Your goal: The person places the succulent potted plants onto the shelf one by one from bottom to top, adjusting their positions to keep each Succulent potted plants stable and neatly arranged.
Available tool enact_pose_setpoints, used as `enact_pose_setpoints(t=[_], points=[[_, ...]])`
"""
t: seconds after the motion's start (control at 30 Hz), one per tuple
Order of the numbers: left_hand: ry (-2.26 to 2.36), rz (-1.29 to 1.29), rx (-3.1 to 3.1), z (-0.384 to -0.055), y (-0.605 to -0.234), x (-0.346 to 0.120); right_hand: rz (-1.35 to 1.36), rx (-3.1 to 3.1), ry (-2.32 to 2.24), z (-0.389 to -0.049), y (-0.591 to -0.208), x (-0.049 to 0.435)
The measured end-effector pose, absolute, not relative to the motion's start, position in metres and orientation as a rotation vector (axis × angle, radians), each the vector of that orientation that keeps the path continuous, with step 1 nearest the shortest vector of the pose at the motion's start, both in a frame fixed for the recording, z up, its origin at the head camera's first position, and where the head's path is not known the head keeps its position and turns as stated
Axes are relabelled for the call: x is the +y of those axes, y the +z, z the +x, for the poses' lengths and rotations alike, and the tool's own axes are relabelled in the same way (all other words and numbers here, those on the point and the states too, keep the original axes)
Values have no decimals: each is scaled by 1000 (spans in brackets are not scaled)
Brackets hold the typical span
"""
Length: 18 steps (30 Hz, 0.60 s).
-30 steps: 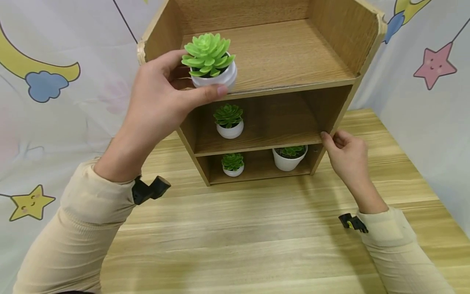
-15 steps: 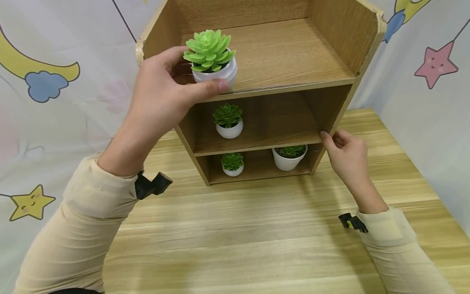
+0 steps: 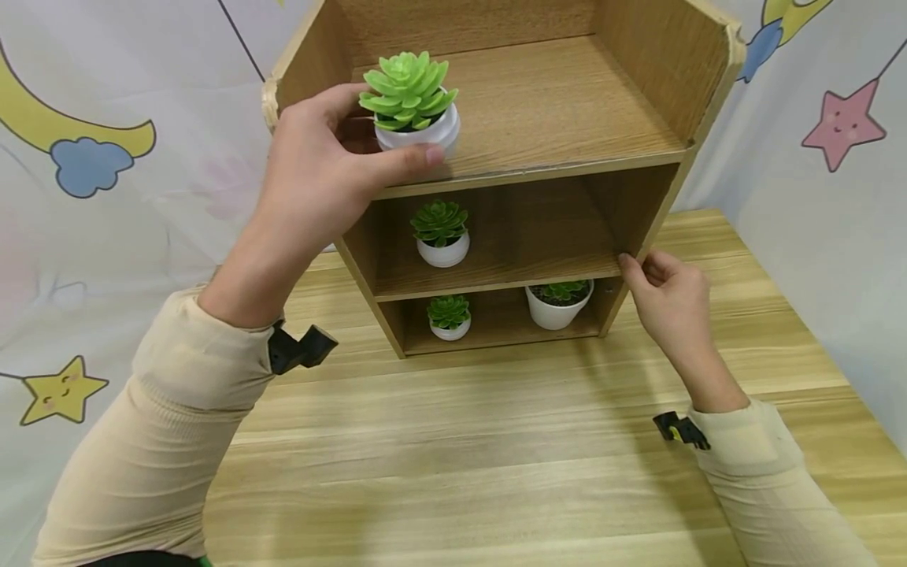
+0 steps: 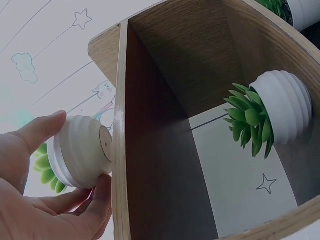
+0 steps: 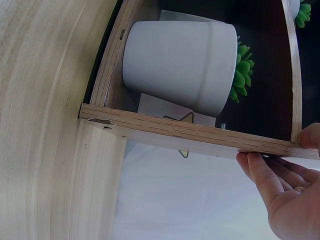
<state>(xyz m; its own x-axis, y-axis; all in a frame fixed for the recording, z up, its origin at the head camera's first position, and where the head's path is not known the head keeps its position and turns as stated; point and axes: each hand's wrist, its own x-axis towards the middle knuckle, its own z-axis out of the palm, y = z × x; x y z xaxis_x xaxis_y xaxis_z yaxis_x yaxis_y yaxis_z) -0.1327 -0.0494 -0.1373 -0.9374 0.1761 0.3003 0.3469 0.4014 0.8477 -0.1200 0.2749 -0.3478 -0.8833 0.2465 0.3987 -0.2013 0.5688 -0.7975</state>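
My left hand [image 3: 312, 169] grips a light-green succulent [image 3: 407, 90] in a white ribbed pot [image 4: 80, 150], thumb in front and fingers behind. The pot is over the front left of the top shelf; in the left wrist view its base is close to the shelf's edge, and I cannot tell whether they touch. My right hand [image 3: 669, 303] pinches the right side panel of the wooden shelf unit [image 3: 567, 102], near the middle board. In the right wrist view its fingers [image 5: 270, 175] press the panel's outer face, with the thumb at the front edge.
A small potted succulent [image 3: 442, 235] stands on the middle shelf, left. Below it are another small succulent [image 3: 449, 317] and a larger white pot [image 3: 556, 307] with a green plant. The unit stands on a wooden table [image 3: 439, 457] before a printed curtain [image 3: 177, 94].
My left hand has carried the succulent slightly up and to the right, farther over the top shelf. My right hand has stayed at the side panel.
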Motion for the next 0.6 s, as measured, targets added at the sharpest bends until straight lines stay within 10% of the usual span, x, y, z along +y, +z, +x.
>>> enact_pose_setpoints(t=[0.6], points=[[-1507,-411,-2541,-142,-137,-44,-7,-2310,1277,-119,-349,275]])
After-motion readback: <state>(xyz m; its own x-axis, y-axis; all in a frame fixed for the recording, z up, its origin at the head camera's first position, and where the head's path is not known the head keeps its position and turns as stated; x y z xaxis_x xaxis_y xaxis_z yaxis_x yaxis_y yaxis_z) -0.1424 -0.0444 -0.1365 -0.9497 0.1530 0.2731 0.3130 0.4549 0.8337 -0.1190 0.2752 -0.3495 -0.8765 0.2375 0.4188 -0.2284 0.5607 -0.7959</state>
